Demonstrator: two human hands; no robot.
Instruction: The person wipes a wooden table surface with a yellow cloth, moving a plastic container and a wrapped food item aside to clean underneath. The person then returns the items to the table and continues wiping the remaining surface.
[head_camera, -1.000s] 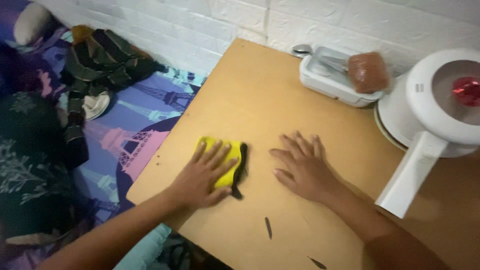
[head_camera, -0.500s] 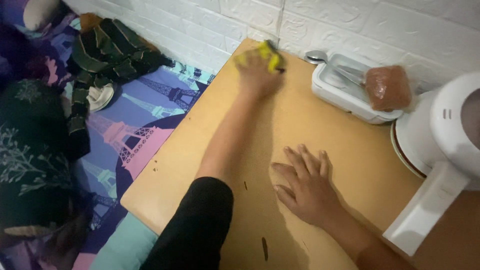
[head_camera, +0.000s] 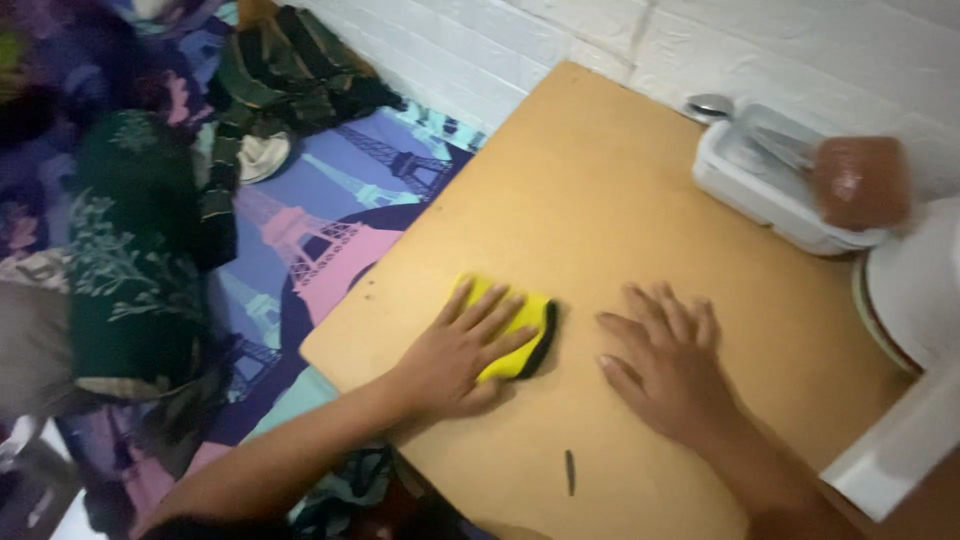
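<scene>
Here my left hand (head_camera: 455, 355) lies flat on a yellow sponge (head_camera: 515, 335) with a dark underside, palm down, its fingers (head_camera: 490, 315) spread and stretched out across the top of it rather than curled around it. The sponge sits on the tan wooden counter (head_camera: 600, 200), near the left edge and a little back from the near corner, pressed between my palm and the board. My right hand (head_camera: 670, 370) rests just beside it on the bare counter, also palm down, fingers (head_camera: 665, 310) splayed wide and holding nothing; a narrow strip of wood shows between this hand and the sponge, so the two do not touch.

A small dark mark (head_camera: 569, 472) lies on the counter in front of both hands, closer to me. At the far right, against the white brick wall (head_camera: 800, 50), stands a white rectangular container (head_camera: 770, 200) with a brownish wrapped lump (head_camera: 860, 180) resting on its right end, and the bowl of a metal spoon (head_camera: 708, 105) shows at its back left corner. A white appliance (head_camera: 915, 300) fills the right edge of my view, cut off by the frame.

To the left of the counter, lower down, spreads a purple and pink sheet (head_camera: 320, 230) printed with towers, with a striped dark garment (head_camera: 290, 80) heaped near the wall.
</scene>
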